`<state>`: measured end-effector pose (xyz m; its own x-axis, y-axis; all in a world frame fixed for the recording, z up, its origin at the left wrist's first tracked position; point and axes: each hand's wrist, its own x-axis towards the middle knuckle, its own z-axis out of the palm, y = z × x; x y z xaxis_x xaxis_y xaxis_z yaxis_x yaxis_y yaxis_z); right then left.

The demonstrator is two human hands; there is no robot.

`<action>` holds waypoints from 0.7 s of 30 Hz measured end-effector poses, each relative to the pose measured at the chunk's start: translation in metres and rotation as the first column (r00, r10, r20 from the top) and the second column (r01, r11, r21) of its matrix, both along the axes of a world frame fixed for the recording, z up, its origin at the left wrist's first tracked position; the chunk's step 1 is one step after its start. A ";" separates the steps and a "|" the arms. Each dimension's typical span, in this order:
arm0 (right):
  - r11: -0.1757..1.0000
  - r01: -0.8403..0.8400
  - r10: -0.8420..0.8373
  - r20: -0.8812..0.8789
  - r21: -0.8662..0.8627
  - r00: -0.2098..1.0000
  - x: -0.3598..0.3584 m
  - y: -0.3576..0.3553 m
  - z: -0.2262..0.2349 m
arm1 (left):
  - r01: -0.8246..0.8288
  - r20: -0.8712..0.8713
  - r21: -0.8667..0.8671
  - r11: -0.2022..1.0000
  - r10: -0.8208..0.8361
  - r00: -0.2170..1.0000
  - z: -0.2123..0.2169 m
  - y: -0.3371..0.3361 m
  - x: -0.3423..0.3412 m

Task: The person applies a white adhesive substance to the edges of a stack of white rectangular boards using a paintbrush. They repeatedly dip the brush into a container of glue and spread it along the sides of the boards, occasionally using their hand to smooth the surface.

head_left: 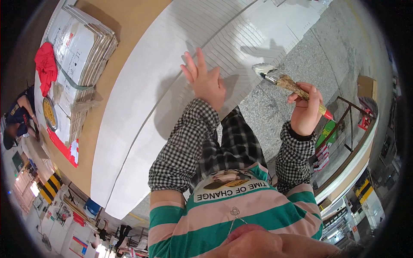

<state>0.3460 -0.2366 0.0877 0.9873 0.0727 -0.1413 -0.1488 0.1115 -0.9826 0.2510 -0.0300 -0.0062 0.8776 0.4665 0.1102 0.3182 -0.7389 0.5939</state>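
Note:
My right hand is wrapped round the handle of a paintbrush, held off to the right of the sheet's edge. Its bristle end points up and left, coated in something white, and the handle ends in a red tip. Below my left hand lies a large white sheet with a dark line along its length and rows of thin lines or slits toward its right edge. The fingers of that hand are spread and hold nothing; whether they touch the sheet I cannot tell.
A strapped stack of flat cardboard lies on the brown tabletop at the left, with a red cloth and a roll of tape beside it. Speckled floor shows at right, near a metal-framed table. Another person is at far left.

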 end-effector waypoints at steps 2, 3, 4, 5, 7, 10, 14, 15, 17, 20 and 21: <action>1.000 0.005 -0.004 0.013 -0.007 1.000 0.000 -0.002 -0.001 | 0.031 -0.028 0.025 0.999 -0.031 0.999 0.000 0.000 0.001; 1.000 0.013 -0.013 0.010 -0.008 1.000 -0.001 -0.003 -0.001 | 0.041 -0.034 0.049 0.998 -0.039 0.999 0.001 -0.004 0.000; 1.000 0.022 -0.022 0.006 -0.010 1.000 -0.001 -0.004 -0.001 | 0.050 -0.040 0.073 0.996 -0.047 0.998 0.002 -0.007 -0.001; 0.999 0.031 -0.031 0.002 -0.011 1.000 -0.002 -0.004 -0.001 | 0.048 -0.080 0.080 0.996 -0.041 0.996 0.004 -0.010 -0.004; 0.999 0.042 -0.042 0.005 -0.010 0.999 -0.002 -0.006 -0.002 | 0.049 -0.155 0.090 0.995 -0.035 0.987 0.008 -0.015 -0.009; 0.999 0.043 -0.043 0.008 -0.015 0.999 -0.003 -0.008 -0.001 | 0.094 -0.214 0.127 0.987 -0.066 0.975 0.001 -0.013 -0.013; 0.999 0.039 -0.039 0.016 -0.013 0.999 -0.003 -0.011 -0.003 | 0.132 -0.175 0.065 0.989 -0.119 0.977 0.002 -0.016 -0.015; 0.999 0.044 -0.044 0.012 -0.012 0.999 -0.003 -0.012 -0.002 | 0.148 -0.155 0.059 0.987 -0.137 0.978 0.003 -0.016 -0.016; 0.999 0.052 -0.052 0.007 -0.012 0.999 0.001 -0.016 0.000 | 0.168 -0.130 0.039 0.985 -0.161 0.978 0.008 -0.020 -0.015; 0.999 0.031 -0.031 0.016 -0.006 0.999 0.007 -0.020 0.002 | 0.160 -0.076 0.016 0.987 -0.158 0.984 0.018 -0.024 -0.010; 0.998 0.046 -0.044 0.035 -0.042 0.998 0.007 -0.017 0.004 | 0.125 -0.039 0.021 0.992 -0.124 0.992 0.017 -0.023 -0.013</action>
<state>0.3532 -0.2538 0.0915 0.9937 0.0225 -0.1095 -0.1109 0.0747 -0.9910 0.2385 -0.0532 0.0111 0.9323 0.3513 0.0857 0.2449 -0.7877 0.5653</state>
